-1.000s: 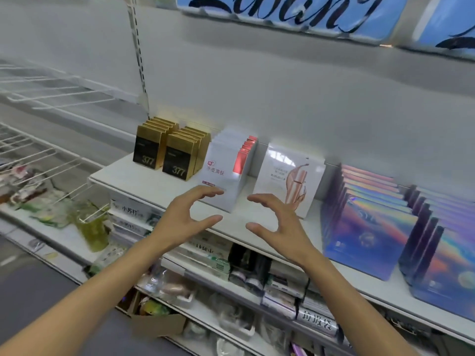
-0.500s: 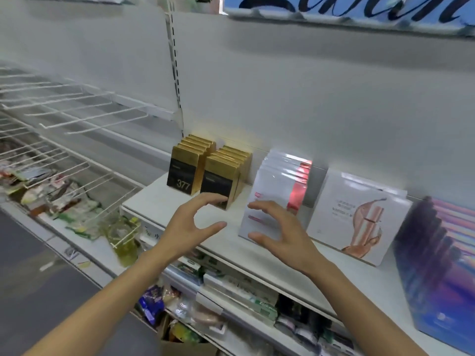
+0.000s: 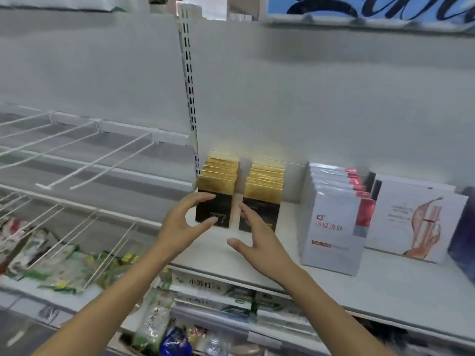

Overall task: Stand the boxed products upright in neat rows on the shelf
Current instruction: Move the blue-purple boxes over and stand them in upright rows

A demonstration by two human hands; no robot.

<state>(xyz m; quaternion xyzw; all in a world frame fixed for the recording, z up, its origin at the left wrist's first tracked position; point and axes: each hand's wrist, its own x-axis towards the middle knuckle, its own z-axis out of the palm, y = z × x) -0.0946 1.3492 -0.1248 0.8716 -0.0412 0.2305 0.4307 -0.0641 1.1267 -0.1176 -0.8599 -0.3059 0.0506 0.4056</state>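
Two rows of gold-and-black boxes stand upright on the white shelf (image 3: 385,283): a left row (image 3: 218,186) and a right row (image 3: 264,196). My left hand (image 3: 185,224) hovers open just in front of the left row's front box, fingers curved around its left side. My right hand (image 3: 257,240) is open in front of the right row's front box and covers its lower face. Neither hand holds anything. To the right stands a row of white-and-red boxes (image 3: 334,227), then a white box with a bottle picture (image 3: 416,217).
A dark purple box (image 3: 462,227) shows at the right edge. Wire racks (image 3: 77,155) fill the bay to the left, with bagged goods (image 3: 51,263) below. More packaged goods (image 3: 205,291) sit on the shelf underneath. A slotted upright (image 3: 190,98) divides the bays.
The view and both hands have shifted left along the shelf, from the white-and-red boxes to the two gold-and-black rows. Both hands stay open and have come close to the front boxes.
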